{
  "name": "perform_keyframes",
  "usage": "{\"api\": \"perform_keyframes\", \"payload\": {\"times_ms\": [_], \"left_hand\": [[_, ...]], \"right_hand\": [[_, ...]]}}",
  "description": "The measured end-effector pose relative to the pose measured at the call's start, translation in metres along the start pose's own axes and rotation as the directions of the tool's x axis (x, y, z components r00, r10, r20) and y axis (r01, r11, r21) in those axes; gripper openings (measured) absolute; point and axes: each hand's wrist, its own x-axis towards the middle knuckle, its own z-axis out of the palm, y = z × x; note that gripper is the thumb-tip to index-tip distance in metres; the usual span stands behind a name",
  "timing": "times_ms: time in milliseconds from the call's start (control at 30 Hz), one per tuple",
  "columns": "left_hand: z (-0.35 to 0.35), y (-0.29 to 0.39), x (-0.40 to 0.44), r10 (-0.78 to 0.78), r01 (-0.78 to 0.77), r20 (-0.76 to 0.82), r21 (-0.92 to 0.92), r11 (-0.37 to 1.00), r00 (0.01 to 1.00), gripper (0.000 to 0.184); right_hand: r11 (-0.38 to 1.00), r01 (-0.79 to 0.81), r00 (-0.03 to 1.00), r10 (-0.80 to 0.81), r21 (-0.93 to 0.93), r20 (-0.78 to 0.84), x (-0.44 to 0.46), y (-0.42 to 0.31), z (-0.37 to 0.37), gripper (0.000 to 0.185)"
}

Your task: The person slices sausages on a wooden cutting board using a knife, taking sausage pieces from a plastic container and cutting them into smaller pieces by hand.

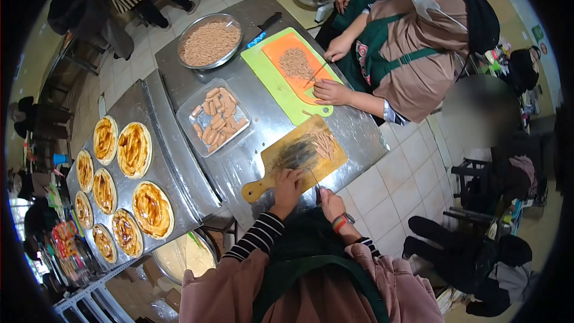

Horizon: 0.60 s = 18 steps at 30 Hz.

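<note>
A wooden cutting board [272, 161] with a dark worn patch lies at the near edge of the metal table. Sliced sausage strips [323, 145] rest on its right part. My left hand [289, 186] is on the board's near part, its fingers bent over the surface; whatever lies under them is hidden. My right hand [332, 204] is closed round the handle of a knife [316, 180], whose blade points at the board. Beyond the board, to the left, a clear plastic tub [190, 107] holds several short sausages [216, 121].
A co-worker [406, 54] cuts pieces on orange and green boards [262, 63]. A steel bowl [233, 48] of chopped pieces stands at the back, near another knife [271, 21]. Several round glazed breads [153, 209] lie on the left table. A basin [209, 263] is below.
</note>
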Motion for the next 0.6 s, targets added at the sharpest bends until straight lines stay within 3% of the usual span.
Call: {"api": "perform_keyframes", "payload": {"times_ms": [100,167,233,267,300,333,400,500,600], "left_hand": [[0.006,0.01,-0.004,0.02,-0.008,-0.087,0.138,0.99,0.996,0.016],[0.008,0.004,-0.008,0.04,-0.033,-0.037,0.17,0.985,0.999,0.012],[0.011,-0.001,-0.002,0.091,-0.088,-0.006,0.199,0.976,0.996,0.007],[0.013,-0.003,-0.003,0.131,-0.125,-0.016,0.196,0.973,0.991,0.005],[0.014,-0.005,-0.003,0.173,-0.164,-0.024,0.223,0.961,0.985,0.005],[0.012,-0.002,-0.002,0.198,-0.188,-0.018,0.242,0.952,0.98,0.005],[0.008,0.007,-0.002,0.188,-0.192,0.038,0.267,0.944,0.981,0.006],[0.008,0.0,-0.005,0.189,-0.196,0.055,0.192,0.962,0.98,0.008],[0.003,0.003,-0.009,0.212,-0.212,0.012,0.115,0.97,0.977,0.008]], "right_hand": [[0.996,-0.083,0.996,0.083,0.008,0.023,-0.001,0.0,0.01,0.046],[0.998,0.054,0.999,-0.054,-0.012,-0.007,0.0,0.007,0.018,0.048],[1.0,-0.01,0.998,0.011,-0.011,0.057,-0.005,-0.003,0.012,0.046],[0.982,0.181,0.982,-0.184,-0.061,-0.038,-0.008,0.005,0.02,0.045],[0.971,0.221,0.975,-0.222,-0.087,-0.003,-0.005,0.015,0.027,0.043],[0.983,0.156,0.988,-0.156,-0.093,0.005,-0.001,0.019,0.035,0.041],[0.981,0.17,0.986,-0.169,-0.099,0.01,0.006,0.04,0.059,0.043],[0.991,0.119,0.981,-0.107,-0.063,0.159,-0.001,0.016,0.024,0.052],[0.99,0.143,0.981,-0.141,0.002,0.136,-0.001,0.011,0.019,0.058]]}}
